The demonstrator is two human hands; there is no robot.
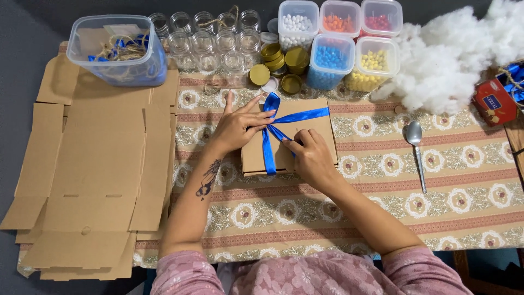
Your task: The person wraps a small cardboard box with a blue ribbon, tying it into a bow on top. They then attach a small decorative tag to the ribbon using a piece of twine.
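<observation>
Head view: the left hand and right hand are both pinching the blue ribbon, which is lying across the cardboard box sitting mid-table on the patterned cloth.

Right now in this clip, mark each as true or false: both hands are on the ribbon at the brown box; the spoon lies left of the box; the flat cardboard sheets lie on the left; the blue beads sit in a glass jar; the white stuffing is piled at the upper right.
1. Both hands, left hand and right hand, are on the blue ribbon at the brown box: true.
2. The spoon lies left of the box: false, it lies to its right.
3. The flat cardboard sheets lie on the left: true.
4. The blue beads sit in a glass jar: false, they are in a plastic tub.
5. The white stuffing is at the upper right: true.
</observation>
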